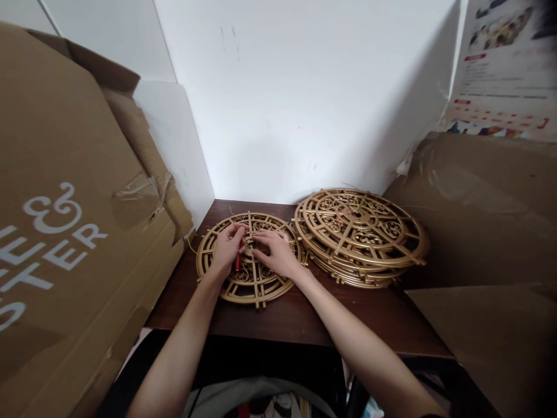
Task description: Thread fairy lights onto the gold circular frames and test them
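A round gold openwork disc [256, 300] with scrollwork lies flat on the dark brown table, under both hands. My left hand [227, 248] is closed over its left-centre part. A slim red handle [237, 262] sticks out below these fingers; the rest of that tool is hidden, so its kind does not show. Across the disc's centre, my right hand [278, 251] rests with fingers curved and the thumb apart from them. Whatever lies under its fingertips is too small to make out.
To the right stands a stack of similar gold discs [361, 255], with thin loose wires on top. Cardboard boxes flank the table, a printed one [78, 145] at left and another [487, 203] at right. A white panel [300, 110] closes the back of the brown table [282, 319].
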